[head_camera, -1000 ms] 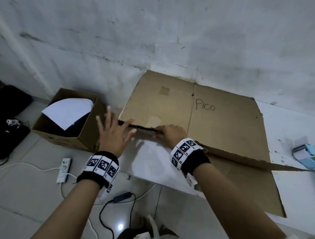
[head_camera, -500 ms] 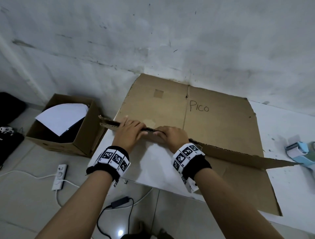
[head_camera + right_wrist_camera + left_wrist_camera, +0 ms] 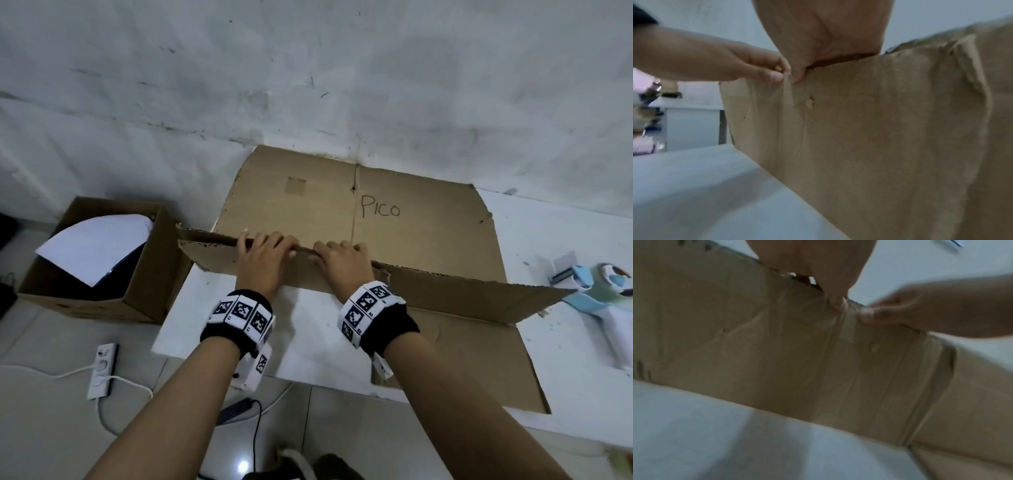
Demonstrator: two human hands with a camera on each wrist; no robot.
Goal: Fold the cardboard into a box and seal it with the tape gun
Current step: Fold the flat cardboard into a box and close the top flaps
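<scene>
A large brown cardboard sheet (image 3: 411,240) marked "PICO" lies on the white table (image 3: 308,335) against the wall. Its near panel (image 3: 445,294) is raised on edge. My left hand (image 3: 265,255) and right hand (image 3: 342,260) grip the top edge of that panel side by side, fingers curled over it. In the left wrist view my left thumb (image 3: 837,305) presses the panel's near face (image 3: 777,361), with the right hand (image 3: 920,311) beside it. The right wrist view shows my right hand (image 3: 803,71) on the panel's edge (image 3: 879,129). A blue and white tape gun (image 3: 596,301) lies at the table's right.
An open cardboard box (image 3: 102,260) with white paper inside stands on the floor to the left. A white power strip (image 3: 102,370) and cables (image 3: 253,421) lie on the floor near the table's front edge. The grey wall (image 3: 308,85) rises right behind the cardboard.
My left hand moved from hovering open to gripping the panel's edge beside the right hand. The near panel has risen from nearly flat to standing on edge.
</scene>
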